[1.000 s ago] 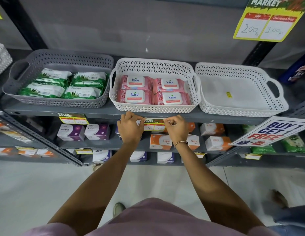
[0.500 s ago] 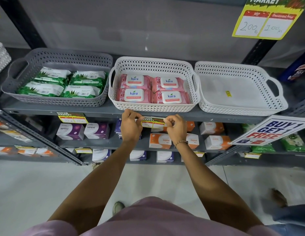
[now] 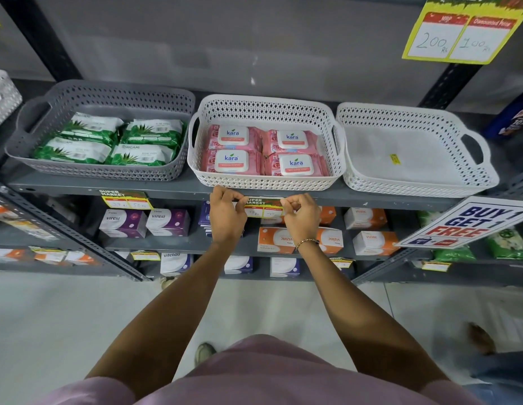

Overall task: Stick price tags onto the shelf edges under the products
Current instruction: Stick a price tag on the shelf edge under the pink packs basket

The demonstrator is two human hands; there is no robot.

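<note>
Price tag (image 3: 263,207): being held flat against shelf edge (image 3: 371,200), directly below white basket (image 3: 264,182) of pink kara wipes (image 3: 263,152); top strip lying on the edge, lower half hanging just under it.
Change vs a second ago: sitting higher now, up from in front of the lower-shelf boxes to touching the edge itself; basket and packs not moving.
Left hand (image 3: 226,216): pinching left end of the tag between thumb and fingertips, other fingers curled in, knuckles just below the basket's front wall.
Right hand (image 3: 301,217): pinching right end of the tag the same way, curled; bracelet (image 3: 305,242) at the wrist.
Meaning for task: looking like alignment done, pressing down starting; judging adhesion not yet confirmed, backing not visible.
Tag level: appearing roughly parallel with the edge, centred under the basket.
Neighbour left of white basket: grey basket (image 3: 99,171) of green wipes (image 3: 108,141), posted tag (image 3: 126,199) already hanging on the edge beneath it.
Neighbour right of white basket: empty white basket (image 3: 415,185), no tag showing on the edge beneath.
Progress guess: one tag up, this one going on, right-hand slot probably remaining.
Risk: letting go too early, tag tilting or dropping off.
Text on tag: too small for reading prices.
</note>
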